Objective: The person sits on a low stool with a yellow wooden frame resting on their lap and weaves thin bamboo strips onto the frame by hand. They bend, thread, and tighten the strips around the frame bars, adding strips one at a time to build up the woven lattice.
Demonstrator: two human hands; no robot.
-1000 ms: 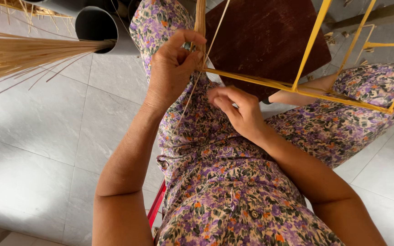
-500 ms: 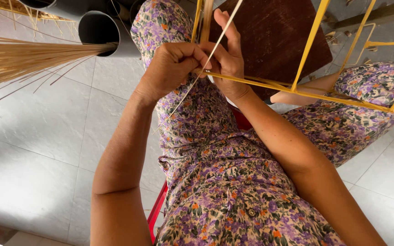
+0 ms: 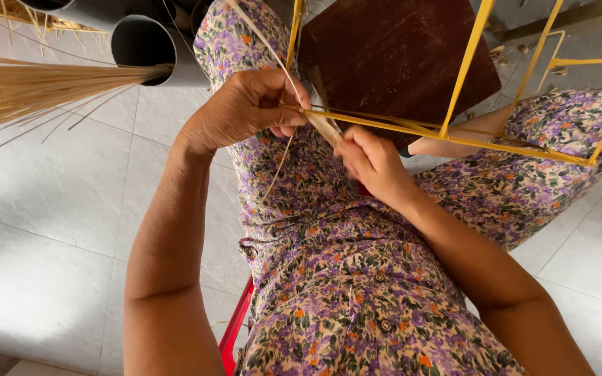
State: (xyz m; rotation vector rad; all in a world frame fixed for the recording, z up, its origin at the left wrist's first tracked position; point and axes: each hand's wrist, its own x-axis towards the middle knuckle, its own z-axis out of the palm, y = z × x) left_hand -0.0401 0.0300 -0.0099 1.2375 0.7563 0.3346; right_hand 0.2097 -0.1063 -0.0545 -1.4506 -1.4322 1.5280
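The pale cane strip [image 3: 325, 127] sits at a corner of the yellow wire frame [image 3: 454, 139], over the seated person's lap, where an upright rod meets the horizontal one. Its long axis slants: one end rises up and away to the left past the left hand [image 3: 245, 111], and the short stretch at the joint runs down toward the right hand [image 3: 371, 163]. The left hand is closed around the frame at that joint, thumb pressing the strip against the rod. The right hand pinches the strip's lower end between its fingertips. The work looks barely begun: I see wrapping only at this one corner, and the rest of the frame is bare. A bundle of cane strips [image 3: 29, 90] pokes from a grey pipe [image 3: 144, 42] standing on the tiled floor [image 3: 50, 237], beside a dark wooden board [image 3: 398, 56].
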